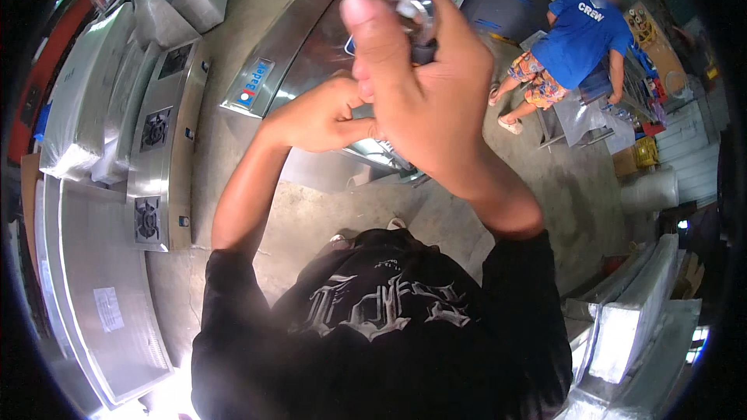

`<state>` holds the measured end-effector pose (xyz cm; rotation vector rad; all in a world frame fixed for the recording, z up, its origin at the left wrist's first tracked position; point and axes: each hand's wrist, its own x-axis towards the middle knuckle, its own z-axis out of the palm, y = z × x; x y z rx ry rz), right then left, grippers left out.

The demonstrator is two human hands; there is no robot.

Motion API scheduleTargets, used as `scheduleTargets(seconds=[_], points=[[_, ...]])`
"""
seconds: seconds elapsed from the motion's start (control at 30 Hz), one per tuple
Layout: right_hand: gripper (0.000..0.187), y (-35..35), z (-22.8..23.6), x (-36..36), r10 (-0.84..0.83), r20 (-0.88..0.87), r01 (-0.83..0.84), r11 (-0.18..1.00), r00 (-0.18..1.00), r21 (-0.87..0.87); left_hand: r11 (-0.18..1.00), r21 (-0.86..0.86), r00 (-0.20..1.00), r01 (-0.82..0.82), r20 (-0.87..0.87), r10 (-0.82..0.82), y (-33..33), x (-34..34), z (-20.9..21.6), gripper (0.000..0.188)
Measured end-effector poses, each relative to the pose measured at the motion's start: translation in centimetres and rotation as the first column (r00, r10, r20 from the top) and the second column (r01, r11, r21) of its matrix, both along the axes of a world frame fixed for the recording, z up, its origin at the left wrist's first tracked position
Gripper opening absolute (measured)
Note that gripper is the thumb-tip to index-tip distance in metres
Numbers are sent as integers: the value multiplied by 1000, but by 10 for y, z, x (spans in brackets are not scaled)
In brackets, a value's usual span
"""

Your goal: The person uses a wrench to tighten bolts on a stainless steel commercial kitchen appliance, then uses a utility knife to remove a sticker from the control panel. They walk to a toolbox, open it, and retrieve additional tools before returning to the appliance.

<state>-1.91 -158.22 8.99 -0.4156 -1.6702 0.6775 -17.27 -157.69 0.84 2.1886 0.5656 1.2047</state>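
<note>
Raised close to the camera, my right hand [440, 82] is closed around a shiny, rounded metal piece [419, 12] with a dark part below it. Its exact kind is unclear because my fingers cover much of it. Lower and to the left, my left hand [327, 115] has its fingers curled in toward my right palm. What its fingertips grip, if anything, is hidden behind my right hand. Beneath both hands stands a stainless steel appliance [311, 50] with a label plate [255, 82] on its near left edge.
Along the left stand steel gas stoves [158, 128], wrapped steel units [85, 93] and a long steel panel [101, 264]. A co-worker in a blue shirt [587, 35] bends over a metal frame at the far right. Wrapped panels [630, 327] lean at the lower right.
</note>
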Motion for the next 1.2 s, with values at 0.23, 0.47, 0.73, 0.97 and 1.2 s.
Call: scheduleTargets(seconds=[0.23,0.47,0.73,0.97,1.2], points=[[36,34,-13,-13,331,461,-501,805,824,318,985,-116,986,-126,-128,111,1,-8,3,37],[45,57,9,62,526,41,-523,849,849,-73,977,-139,978,-163,-154,142,2,9,11,26],[48,49,7,127,180,-289,-232,960,940,-156,977,171,809,-126,-553,201,-8,26,-17,20],[45,46,-23,159,212,-282,-264,951,936,-162,969,152,750,-195,-613,247,-8,38,-17,12],[53,55,-44,182,146,-200,-192,954,969,-231,885,297,657,-357,-593,464,-23,58,-13,14]])
